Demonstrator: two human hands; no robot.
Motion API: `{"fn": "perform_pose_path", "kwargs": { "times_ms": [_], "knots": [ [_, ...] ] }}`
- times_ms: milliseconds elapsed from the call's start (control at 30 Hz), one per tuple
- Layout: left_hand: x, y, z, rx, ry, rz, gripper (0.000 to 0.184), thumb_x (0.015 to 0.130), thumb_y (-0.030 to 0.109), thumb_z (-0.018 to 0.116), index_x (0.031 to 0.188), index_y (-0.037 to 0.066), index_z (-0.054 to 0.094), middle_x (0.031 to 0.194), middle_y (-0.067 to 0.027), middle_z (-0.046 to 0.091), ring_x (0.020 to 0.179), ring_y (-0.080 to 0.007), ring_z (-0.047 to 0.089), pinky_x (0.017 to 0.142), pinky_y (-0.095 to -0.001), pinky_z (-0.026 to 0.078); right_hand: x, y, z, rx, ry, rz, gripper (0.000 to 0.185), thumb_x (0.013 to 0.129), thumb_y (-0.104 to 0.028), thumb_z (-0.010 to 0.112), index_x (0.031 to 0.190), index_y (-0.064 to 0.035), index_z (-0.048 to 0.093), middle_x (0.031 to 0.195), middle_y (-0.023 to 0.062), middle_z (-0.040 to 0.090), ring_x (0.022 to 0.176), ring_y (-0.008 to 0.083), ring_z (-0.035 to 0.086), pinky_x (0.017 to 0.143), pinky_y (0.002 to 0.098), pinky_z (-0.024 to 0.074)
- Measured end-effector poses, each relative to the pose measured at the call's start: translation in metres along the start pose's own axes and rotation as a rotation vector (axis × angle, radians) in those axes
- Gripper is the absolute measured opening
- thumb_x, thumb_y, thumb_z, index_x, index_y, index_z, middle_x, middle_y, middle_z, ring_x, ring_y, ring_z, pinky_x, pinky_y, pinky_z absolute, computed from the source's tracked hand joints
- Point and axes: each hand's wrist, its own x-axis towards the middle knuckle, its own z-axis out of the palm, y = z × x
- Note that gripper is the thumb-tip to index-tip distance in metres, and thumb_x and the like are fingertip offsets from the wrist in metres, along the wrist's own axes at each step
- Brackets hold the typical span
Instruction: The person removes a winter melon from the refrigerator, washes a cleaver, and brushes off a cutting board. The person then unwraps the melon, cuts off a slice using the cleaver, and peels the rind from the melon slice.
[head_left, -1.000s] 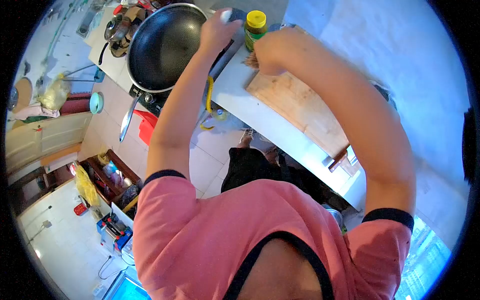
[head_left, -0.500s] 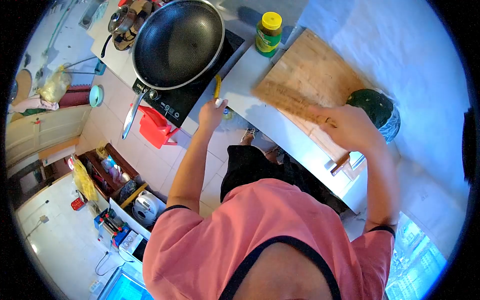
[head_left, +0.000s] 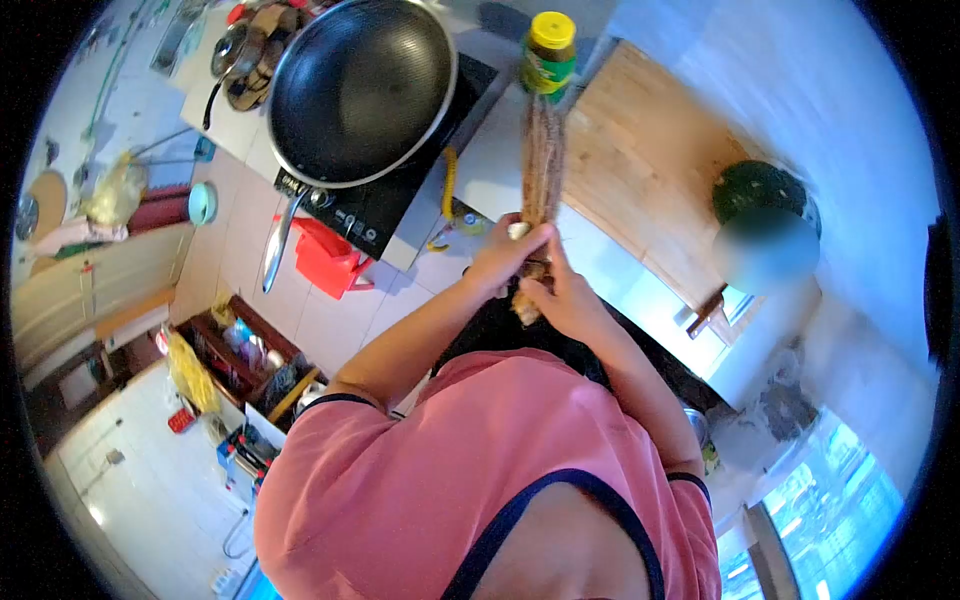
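The person's left hand (head_left: 498,258) and right hand (head_left: 574,298) are curled around the lower part of a bundled straw brush (head_left: 543,165), held in front of the torso. Its bristles point away from the body toward a yellow-lidded jar (head_left: 548,58); whether the tips touch it cannot be told. Right of the brush, a wooden cutting board (head_left: 650,150) lies on the white surface (head_left: 485,155). To the left, a black wok (head_left: 360,90) sits on an induction cooktop (head_left: 365,220).
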Motion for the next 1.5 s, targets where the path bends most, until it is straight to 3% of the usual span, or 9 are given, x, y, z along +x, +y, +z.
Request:
{"fn": "perform_pose_path", "kwargs": {
  "times_ms": [133, 333, 533, 667, 800, 967, 1133, 1367, 1500],
  "knots": [
    [-0.005, -0.013, -0.042, 0.264, 0.068, 0.081, 0.072, 0.079, 0.037, 0.072, 0.131, -0.004, 0.042, 0.109, -0.0172, 0.061, 0.090, -0.0200, 0.063, 0.075, -0.0306, 0.052, 0.001, 0.001, 0.031, 0.049, -0.061, -0.088, 0.097, 0.090, -0.048, 0.053, 0.146, -0.0070, -0.015, 0.116, 0.0313, 0.057, 0.103, 0.0471, 0.058, 0.091, 0.0473, 0.0455],
    [0.038, -0.004, -0.094, 0.759, 0.049, 0.172, 0.073, 0.075, 0.051, 0.066, 0.134, 0.012, 0.050, 0.097, -0.0151, 0.069, 0.090, -0.0271, 0.066, 0.081, -0.0370, 0.050, -0.071, 0.027, 0.038, 0.129, 0.030, 0.055, 0.083, 0.092, -0.030, 0.058, 0.149, -0.0092, 0.001, 0.117, 0.0255, 0.060, 0.106, 0.0386, 0.060, 0.090, 0.0404, 0.0468],
    [0.056, -0.005, -0.097, 1.186, -0.133, 0.244, 0.064, 0.077, 0.050, 0.062, 0.124, 0.005, 0.056, 0.106, -0.0206, 0.066, 0.098, -0.0340, 0.064, 0.085, -0.0396, 0.049, -0.180, 0.093, 0.087, 0.241, 0.325, 0.126, 0.067, 0.092, -0.015, 0.058, 0.147, -0.0085, 0.021, 0.111, 0.0198, 0.064, 0.103, 0.0295, 0.063, 0.088, 0.0342, 0.0471],
    [-0.036, -0.030, -0.144, 1.508, -0.208, 0.118, 0.050, 0.080, 0.052, 0.057, 0.105, 0.010, 0.066, 0.096, -0.0155, 0.069, 0.089, -0.0319, 0.066, 0.075, -0.0422, 0.052, -0.255, 0.147, 0.153, 0.250, 0.499, 0.177, 0.064, 0.092, -0.014, 0.058, 0.146, -0.0052, 0.025, 0.107, 0.0183, 0.065, 0.098, 0.0234, 0.063, 0.084, 0.0326, 0.0486],
    [-0.182, -0.004, -0.160, 1.675, -0.267, 0.043, 0.062, 0.080, 0.056, 0.055, 0.129, 0.018, 0.052, 0.097, -0.0155, 0.068, 0.092, -0.0321, 0.065, 0.077, -0.0433, 0.051, -0.315, 0.191, 0.227, 0.463, 0.613, 0.319, 0.061, 0.092, -0.013, 0.058, 0.144, -0.0016, 0.028, 0.098, 0.0141, 0.066, 0.088, 0.0198, 0.063, 0.080, 0.0316, 0.0491],
    [-0.156, -0.029, -0.110, 1.430, -0.162, 0.354, 0.064, 0.081, 0.052, 0.057, 0.138, 0.027, 0.044, 0.105, -0.0165, 0.066, 0.095, -0.0346, 0.064, 0.081, -0.0430, 0.050, -0.330, 0.184, 0.248, 0.363, 0.667, 0.414, 0.056, 0.092, -0.011, 0.057, 0.141, 0.0003, 0.034, 0.097, 0.0116, 0.067, 0.087, 0.0151, 0.061, 0.082, 0.0290, 0.0471],
    [-0.062, -0.083, -0.042, 1.380, -0.128, 0.517, 0.065, 0.081, 0.053, 0.057, 0.134, 0.016, 0.048, 0.104, -0.0206, 0.065, 0.095, -0.0378, 0.062, 0.080, -0.0452, 0.049, -0.318, 0.161, 0.228, 0.303, 0.641, 0.337, 0.053, 0.092, -0.013, 0.057, 0.140, -0.0025, 0.037, 0.103, 0.0133, 0.067, 0.090, 0.0189, 0.062, 0.083, 0.0305, 0.0479],
    [-0.087, -0.267, -0.198, 0.550, 0.084, 0.100, 0.059, 0.079, 0.046, 0.069, 0.105, -0.006, 0.063, 0.088, -0.0198, 0.067, 0.080, -0.0280, 0.066, 0.071, -0.0389, 0.052, -0.344, 0.187, 0.245, 0.197, 0.714, 0.370, 0.049, 0.092, -0.015, 0.057, 0.137, -0.0045, 0.042, 0.100, 0.0142, 0.068, 0.090, 0.0235, 0.065, 0.081, 0.0338, 0.0496],
    [-0.215, -0.227, -0.202, 0.629, -0.029, -0.188, 0.050, 0.081, 0.038, 0.068, 0.112, -0.001, 0.063, 0.089, -0.0154, 0.068, 0.079, -0.0205, 0.065, 0.071, -0.0337, 0.051, -0.351, 0.196, 0.266, 0.292, 0.755, 0.437, 0.049, 0.091, -0.016, 0.059, 0.136, -0.0059, 0.043, 0.099, 0.0171, 0.067, 0.089, 0.0277, 0.067, 0.078, 0.0349, 0.0512]
  ]
}}
